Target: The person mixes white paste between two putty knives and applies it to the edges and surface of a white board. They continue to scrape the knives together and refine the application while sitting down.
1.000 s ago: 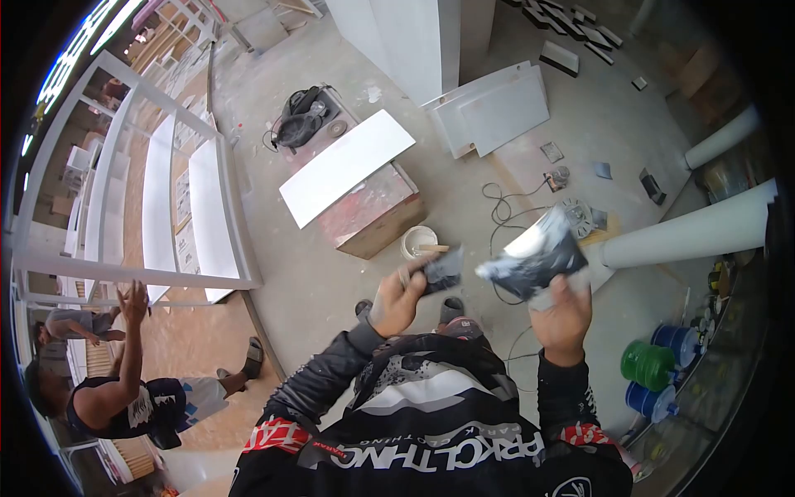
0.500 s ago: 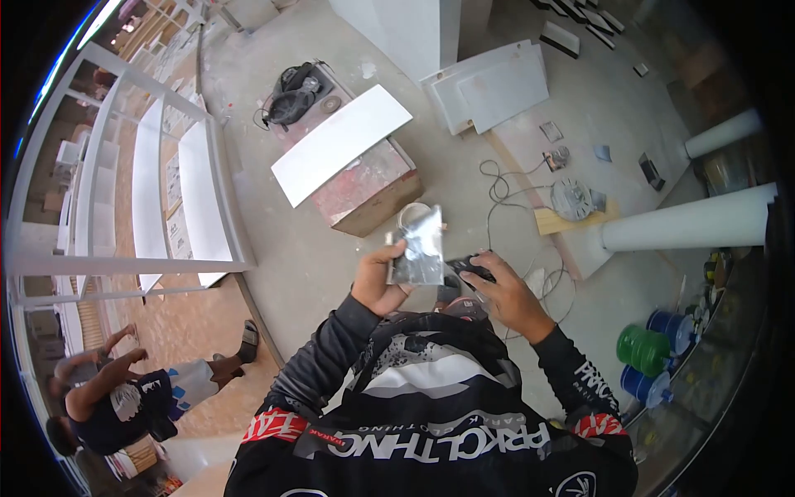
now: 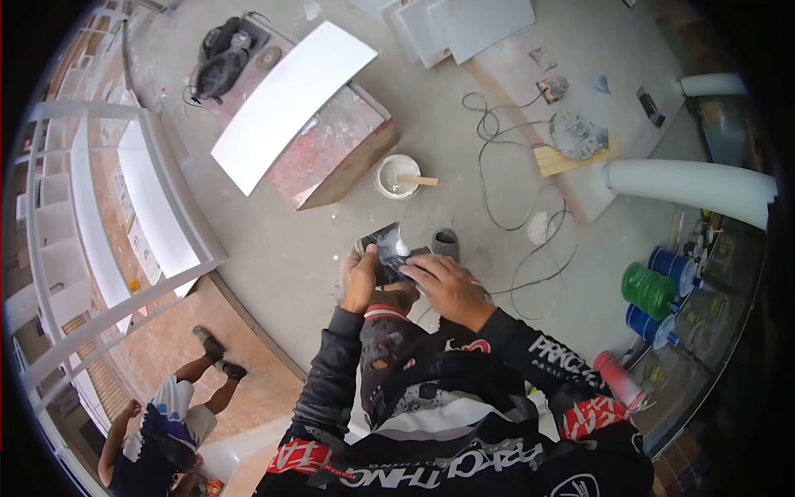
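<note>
My left hand (image 3: 359, 280) grips a thin, shiny dark plate (image 3: 383, 242) by its near edge. A dab of white paste (image 3: 403, 246) lies on the plate's right side. Against that side is my right hand (image 3: 450, 288), its fingers closed on a small dark flat scraper (image 3: 420, 252), mostly hidden by the fingers. Just beyond both hands, a round tub (image 3: 383, 185) of white paste stands on the floor with a wooden stick (image 3: 418, 180) leaning out over its rim.
A long white board (image 3: 290, 108) rests on a stained box (image 3: 356, 145), with a black bag (image 3: 222, 62) behind. Cables (image 3: 497, 217) trail across the floor at right. Water jugs (image 3: 648, 290) stand far right. Another person (image 3: 170, 422) is at lower left beside white framed shelving (image 3: 166, 199).
The plate has dropped closer to my body and tilted. My right hand has moved left to meet it. The view has shifted, uncovering the tub that the plate partly hid.
</note>
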The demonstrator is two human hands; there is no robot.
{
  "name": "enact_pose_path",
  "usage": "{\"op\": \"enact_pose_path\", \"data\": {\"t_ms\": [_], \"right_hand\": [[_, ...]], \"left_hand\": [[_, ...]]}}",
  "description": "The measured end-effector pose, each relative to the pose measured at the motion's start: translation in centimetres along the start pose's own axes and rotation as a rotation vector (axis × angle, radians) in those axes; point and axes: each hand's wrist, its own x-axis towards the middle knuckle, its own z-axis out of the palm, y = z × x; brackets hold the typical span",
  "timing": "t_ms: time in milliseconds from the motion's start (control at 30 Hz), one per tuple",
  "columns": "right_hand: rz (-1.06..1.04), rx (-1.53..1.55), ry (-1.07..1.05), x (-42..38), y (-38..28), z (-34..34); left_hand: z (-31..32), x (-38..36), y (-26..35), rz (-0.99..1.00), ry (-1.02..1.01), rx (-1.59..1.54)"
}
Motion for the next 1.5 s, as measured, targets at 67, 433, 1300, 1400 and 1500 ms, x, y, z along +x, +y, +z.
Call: {"op": "enact_pose_path", "data": {"t_ms": [67, 433, 1300, 1400, 1500], "right_hand": [[0.016, 0.007, 0.025, 1.4, 4.8, 5.3], [0.963, 1.146, 0.725, 7.3, 37.8, 31.8], [1.065, 2.189, -0.521, 5.6, 33.8, 36.9], [1.128, 2.035, -0.561, 5.8, 32.9, 36.4], [0.895, 1.551, -0.136, 8.0, 31.8, 35.7]], "left_hand": [[-2.7, 2.7, -0.8, -0.097, -0.047, -0.024], [-10.9, 21.1, -23.1, -0.079, -0.048, -0.352], [-9.0, 20.2, -29.2, 1.141, 0.230, 0.853], [-10.2, 22.4, -31.2, 0.724, 0.348, 0.529], [-11.8, 22.5, -31.3, 0.718, 0.537, 0.590]]}}
